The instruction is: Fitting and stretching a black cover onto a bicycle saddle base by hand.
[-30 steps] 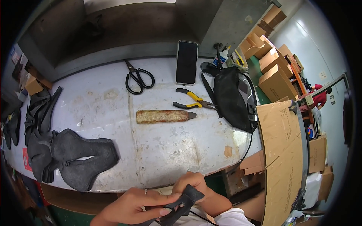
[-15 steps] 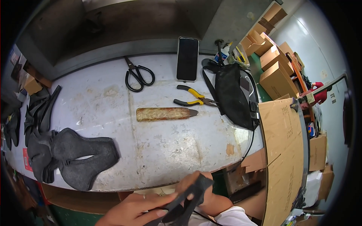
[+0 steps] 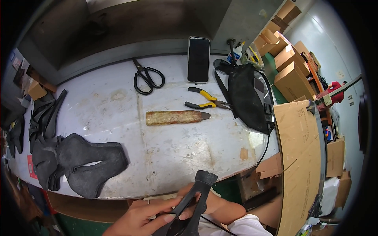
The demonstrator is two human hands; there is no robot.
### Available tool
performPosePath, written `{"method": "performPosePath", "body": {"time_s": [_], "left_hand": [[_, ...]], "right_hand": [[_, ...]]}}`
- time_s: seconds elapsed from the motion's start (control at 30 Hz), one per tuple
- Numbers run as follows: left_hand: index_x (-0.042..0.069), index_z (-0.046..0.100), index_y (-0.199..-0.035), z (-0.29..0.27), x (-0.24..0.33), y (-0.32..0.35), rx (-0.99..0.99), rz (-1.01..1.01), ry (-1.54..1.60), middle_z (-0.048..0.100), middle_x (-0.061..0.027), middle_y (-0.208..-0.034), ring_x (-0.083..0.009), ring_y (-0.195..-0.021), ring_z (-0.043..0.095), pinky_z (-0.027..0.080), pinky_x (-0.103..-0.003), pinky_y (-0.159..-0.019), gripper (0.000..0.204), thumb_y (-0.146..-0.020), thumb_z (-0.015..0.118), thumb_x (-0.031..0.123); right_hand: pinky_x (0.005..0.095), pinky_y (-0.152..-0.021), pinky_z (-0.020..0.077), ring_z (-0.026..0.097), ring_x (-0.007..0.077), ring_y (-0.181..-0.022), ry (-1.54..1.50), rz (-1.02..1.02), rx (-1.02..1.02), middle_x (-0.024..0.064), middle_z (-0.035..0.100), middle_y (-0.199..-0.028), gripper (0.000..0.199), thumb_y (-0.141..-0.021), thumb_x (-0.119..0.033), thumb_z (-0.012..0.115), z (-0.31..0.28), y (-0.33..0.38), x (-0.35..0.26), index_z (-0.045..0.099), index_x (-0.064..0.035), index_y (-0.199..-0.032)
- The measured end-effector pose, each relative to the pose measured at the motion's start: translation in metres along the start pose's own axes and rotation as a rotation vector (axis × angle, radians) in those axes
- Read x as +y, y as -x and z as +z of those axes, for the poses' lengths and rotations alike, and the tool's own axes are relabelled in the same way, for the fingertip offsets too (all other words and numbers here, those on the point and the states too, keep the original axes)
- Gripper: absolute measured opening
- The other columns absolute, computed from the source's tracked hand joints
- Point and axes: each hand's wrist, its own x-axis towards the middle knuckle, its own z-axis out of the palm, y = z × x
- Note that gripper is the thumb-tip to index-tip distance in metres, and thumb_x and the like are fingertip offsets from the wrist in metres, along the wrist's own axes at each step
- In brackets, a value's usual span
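Left-hand fingers (image 3: 163,203) pinch slotted black piece (image 3: 201,205); right hand (image 3: 213,203) grips its far side, partly hidden. Left points to 2 o'clock, right to 10.

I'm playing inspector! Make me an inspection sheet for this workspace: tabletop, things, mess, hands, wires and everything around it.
Surface: pale tabletop, stained and scuffed.
Work things: slotted black piece, in the hands; more dark cut pieces, heaped at left; wrapped-handle tool, lying mid-table, dark tip pointing right.
Clutter: scissors, phone, yellow-and-black pliers and black pouch, farther back.
Hands: left hand pinches the slotted black piece; right hand is partly hidden behind it.
Cables: black cable runs down from beside the pouch at the right.
Surroundings: cardboard boxes and a person in red, off to the right.
Spilled liquid: nothing seen.
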Motion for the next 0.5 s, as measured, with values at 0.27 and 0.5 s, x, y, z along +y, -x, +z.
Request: {"method": "performPosePath", "body": {"time_s": [0.27, 0.5], "left_hand": [[-0.006, 0.063, -0.121, 0.001, 0.007, -0.002, 0.005, 0.020, -0.023, 0.069, -0.0128, -0.081, -0.0153, -0.068, 0.064, 0.049, -0.026, -0.061, 0.041, -0.081, 0.068, -0.005], [-0.002, 0.066, -0.119, 0.007, 0.011, -0.005, -0.019, 0.224, -0.300, 0.058, -0.0075, -0.065, -0.0160, -0.053, 0.055, 0.042, -0.027, -0.051, 0.040, -0.079, 0.070, -0.003]], "right_hand": [[0.0256, -0.051, 0.0402, 0.058, 0.0102, -0.060, -0.035, 0.014, -0.017, 0.0045, 0.066, -0.068, 0.022, -0.068, -0.005, 0.085, -0.001, 0.002, 0.003, 0.069, 0.0023, -0.081], [0.0308, -0.047, 0.0392, 0.056, 0.0173, -0.051, 0.026, -0.177, 0.141, 0.0064, 0.062, -0.062, 0.029, -0.079, -0.026, 0.079, -0.002, 0.011, 0.024, 0.068, 0.0009, -0.077]]}}
